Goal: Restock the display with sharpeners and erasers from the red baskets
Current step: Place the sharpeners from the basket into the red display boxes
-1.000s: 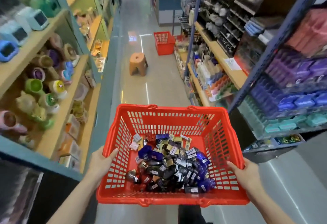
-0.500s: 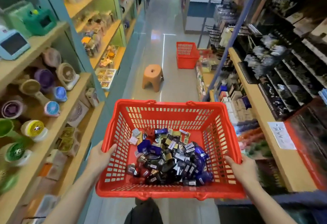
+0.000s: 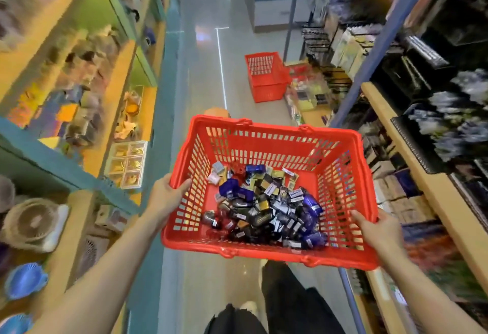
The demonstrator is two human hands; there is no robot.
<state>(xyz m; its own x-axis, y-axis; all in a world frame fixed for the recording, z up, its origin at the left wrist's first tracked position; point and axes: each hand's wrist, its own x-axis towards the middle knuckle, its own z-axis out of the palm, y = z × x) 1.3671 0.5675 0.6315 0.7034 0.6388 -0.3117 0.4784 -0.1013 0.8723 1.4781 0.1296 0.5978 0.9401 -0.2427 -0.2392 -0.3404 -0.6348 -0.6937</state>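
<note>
Two shelving runs are flanking the aisle I am watching. Between them, the near red basket [image 3: 343,170] is riding level, my left hand [image 3: 165,197] curling over its left rim, my right hand [image 3: 380,230] clamping its right rim. Another red basket [image 3: 265,77] is sitting far ahead. Sharpeners and erasers [image 3: 264,209] are heaping inside; I am judging that steady, even carrying should prevent spills.

Red basket [image 3: 266,143] between both hands.

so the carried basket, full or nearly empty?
Partly full. The red basket has a heap of small packets over most of its floor, well below the rim. Left hand and right hand grip its sides.
</note>
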